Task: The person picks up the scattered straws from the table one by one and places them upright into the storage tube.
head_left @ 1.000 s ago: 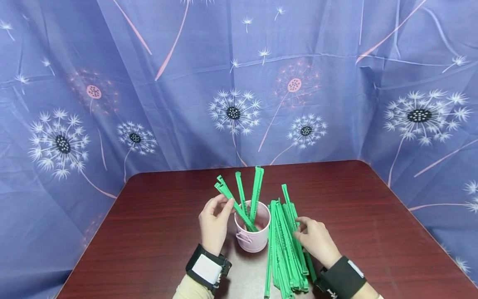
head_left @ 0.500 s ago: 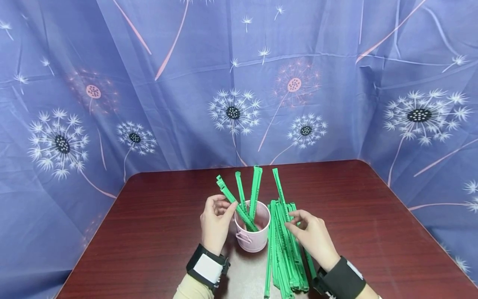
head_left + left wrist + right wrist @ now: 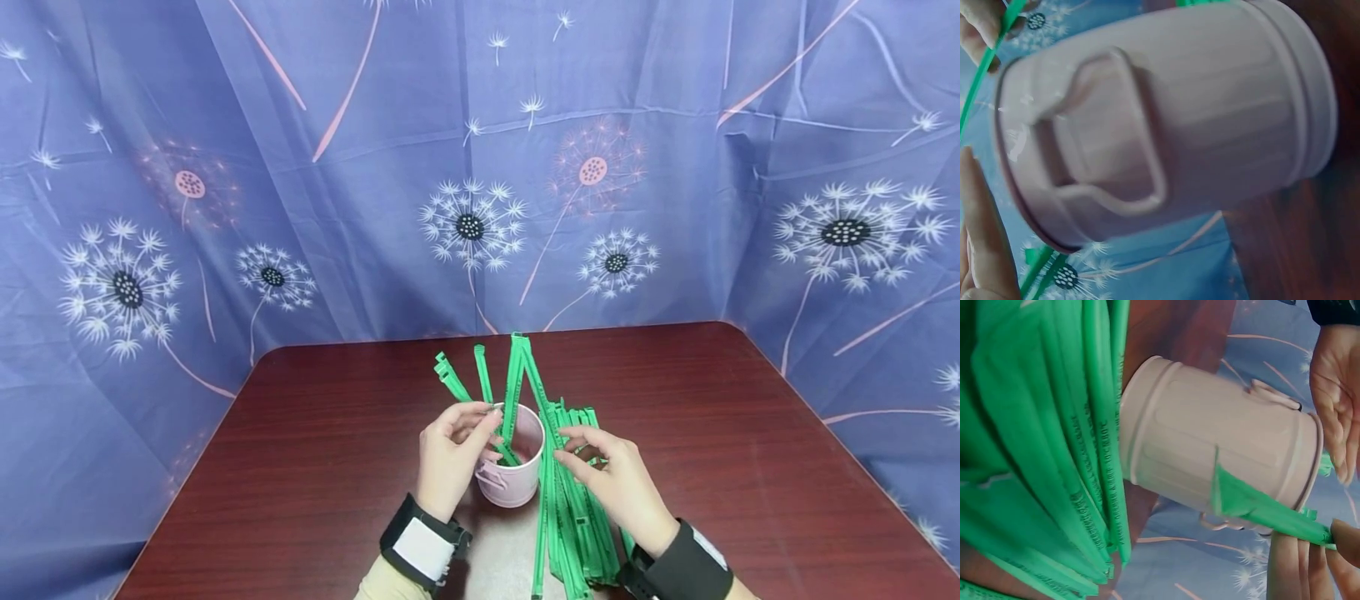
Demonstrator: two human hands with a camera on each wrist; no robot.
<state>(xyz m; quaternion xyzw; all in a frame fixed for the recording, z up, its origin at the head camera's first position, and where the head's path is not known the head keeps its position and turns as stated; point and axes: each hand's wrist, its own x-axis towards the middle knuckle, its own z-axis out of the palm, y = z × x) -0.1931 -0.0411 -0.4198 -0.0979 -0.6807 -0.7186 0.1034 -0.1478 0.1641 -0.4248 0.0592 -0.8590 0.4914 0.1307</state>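
A small pink bucket (image 3: pixel 508 490) with a side handle stands on the table, holding several green wrapped straws (image 3: pixel 513 379) that lean in different directions. My left hand (image 3: pixel 448 457) is at the bucket's left rim, in front of the leaning straws; its fingers (image 3: pixel 1337 419) look fairly straight in the right wrist view, with nothing gripped. Between thumb and fingers, my right hand (image 3: pixel 621 483) pinches one green wrapped straw (image 3: pixel 1266 509), tilted with its top toward the bucket's straws. In the left wrist view the bucket (image 3: pixel 1222 112) fills most of the picture.
A pile of green wrapped straws (image 3: pixel 581 521) lies right of the bucket, close beside it and under my right hand. The dark red table (image 3: pixel 315 467) ends at a blue dandelion-patterned curtain (image 3: pixel 360 208). Both wrists wear black bands (image 3: pixel 686 562).
My right hand has picked a straw from the pile and moved left with it toward the bucket. My left hand has shifted right, from beside the leaning straws to over the bucket's rim.
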